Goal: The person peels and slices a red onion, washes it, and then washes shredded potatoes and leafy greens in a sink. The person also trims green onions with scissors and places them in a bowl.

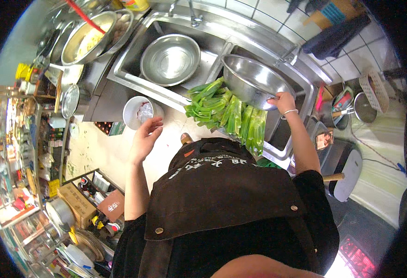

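Observation:
My right hand (284, 104) grips the near right rim of a steel basin (248, 87), which tilts over the right sink bowl. Just in front of it, a row of scallions or similar long green leaves (231, 116) lies across the sink's front edge, with the ends hanging over. My left hand (148, 139) is raised with its fingers apart and holds nothing. Beyond its fingertips, lower down, stands a white bin (136, 111) with a clear plastic bag or wrapper inside. Another round steel basin (170, 59), seemingly with water in it, sits in the left sink bowl.
A faucet (194, 19) rises behind the double steel sink (137, 74). At left, a steel bowl of pale yellow food (88, 41) has a red handle sticking out. Steel utensil containers (342, 107) stand at right. Boxes and bottles (85, 201) crowd the lower left floor.

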Available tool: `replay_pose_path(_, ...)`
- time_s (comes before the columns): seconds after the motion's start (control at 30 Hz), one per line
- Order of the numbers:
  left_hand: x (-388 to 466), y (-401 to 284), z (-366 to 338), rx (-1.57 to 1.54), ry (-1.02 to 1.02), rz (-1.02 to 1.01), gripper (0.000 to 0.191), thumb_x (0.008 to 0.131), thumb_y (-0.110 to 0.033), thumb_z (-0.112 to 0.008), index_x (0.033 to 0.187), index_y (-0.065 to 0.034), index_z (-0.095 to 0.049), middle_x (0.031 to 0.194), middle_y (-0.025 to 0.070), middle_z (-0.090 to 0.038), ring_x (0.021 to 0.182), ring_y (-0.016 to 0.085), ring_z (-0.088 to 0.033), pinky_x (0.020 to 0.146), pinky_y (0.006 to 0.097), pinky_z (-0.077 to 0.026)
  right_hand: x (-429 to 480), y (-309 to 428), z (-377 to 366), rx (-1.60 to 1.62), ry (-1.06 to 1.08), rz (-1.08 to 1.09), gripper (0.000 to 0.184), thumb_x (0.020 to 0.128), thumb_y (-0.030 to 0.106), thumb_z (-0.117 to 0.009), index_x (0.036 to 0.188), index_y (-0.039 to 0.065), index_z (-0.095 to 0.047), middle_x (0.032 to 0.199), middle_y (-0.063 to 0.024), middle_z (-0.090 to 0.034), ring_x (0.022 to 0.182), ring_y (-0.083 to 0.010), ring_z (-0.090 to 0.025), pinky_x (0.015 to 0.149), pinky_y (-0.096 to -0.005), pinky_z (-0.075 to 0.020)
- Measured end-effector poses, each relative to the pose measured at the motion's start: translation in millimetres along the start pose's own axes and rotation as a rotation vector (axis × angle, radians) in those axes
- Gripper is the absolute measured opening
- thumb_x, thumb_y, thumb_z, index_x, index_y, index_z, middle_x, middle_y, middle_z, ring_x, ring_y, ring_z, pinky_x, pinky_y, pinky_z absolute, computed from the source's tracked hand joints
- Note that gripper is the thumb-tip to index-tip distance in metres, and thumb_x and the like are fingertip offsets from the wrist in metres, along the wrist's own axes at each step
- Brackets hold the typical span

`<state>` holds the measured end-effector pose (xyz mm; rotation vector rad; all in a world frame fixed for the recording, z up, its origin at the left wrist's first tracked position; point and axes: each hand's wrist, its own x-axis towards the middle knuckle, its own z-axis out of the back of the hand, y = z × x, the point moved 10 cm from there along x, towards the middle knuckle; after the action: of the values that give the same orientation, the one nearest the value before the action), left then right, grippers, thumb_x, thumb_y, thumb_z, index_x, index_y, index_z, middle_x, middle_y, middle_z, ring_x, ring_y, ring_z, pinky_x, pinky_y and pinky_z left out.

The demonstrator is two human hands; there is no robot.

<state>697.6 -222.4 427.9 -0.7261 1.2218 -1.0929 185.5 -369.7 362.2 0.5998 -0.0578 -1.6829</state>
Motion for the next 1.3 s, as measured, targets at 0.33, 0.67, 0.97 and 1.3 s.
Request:
replay_pose_path(0.33,-16,91,93,-0.241,-0.134,0.221,0.031,0.094,-0.014,-0.058,0.125,-0.0057,-0.058,0.110,0.0050,-0.065,0.102,0.015,-0.061,0.088,0.0296,-0.049,-122,222,86,-0.188,-0.294,0.714,0.025,0.056,0.014,-0.082,0.074,0.009,-0.065,0.067,-0.0088,-0.059,0.074,-0.0288,-0.058,0.072,-0.0413,-0.0475)
replay_pose_path(0.67,3,121,154,-0.290,-0.159,0.191,0.032,0.092,-0.016,-0.061,0.122,-0.0046,-0.058,0.109,0.0044,-0.065,0.101,0.015,-0.060,0.087,0.0299,-0.047,29,417,65,-0.501,0.073,0.551,0.037,0.058,0.024,-0.089,0.085,0.004,-0.072,0.077,-0.0178,-0.069,0.070,-0.0310,-0.067,0.068,-0.0406,-0.0521)
replay_pose_path(0.97,-33,154,170,-0.577,-0.276,0.313,0.028,0.093,-0.013,-0.057,0.120,-0.0036,-0.059,0.107,0.0067,-0.065,0.096,0.016,-0.062,0.087,0.0308,-0.049,7,454,74,-0.578,0.111,0.518,0.038,0.053,0.025,-0.090,0.077,0.003,-0.071,0.071,-0.0170,-0.067,0.064,-0.0289,-0.064,0.063,-0.0389,-0.0498)
replay_pose_path(1.3,-1,92,90,-0.967,0.035,0.397,0.050,0.095,-0.043,-0.056,0.122,-0.0008,-0.056,0.105,0.0120,-0.065,0.091,0.019,-0.066,0.075,0.0346,-0.057,-113,439,57,-0.362,0.115,0.941,0.031,0.052,0.018,-0.088,0.074,0.006,-0.070,0.071,-0.0106,-0.065,0.076,-0.0300,-0.062,0.070,-0.0385,-0.0497)
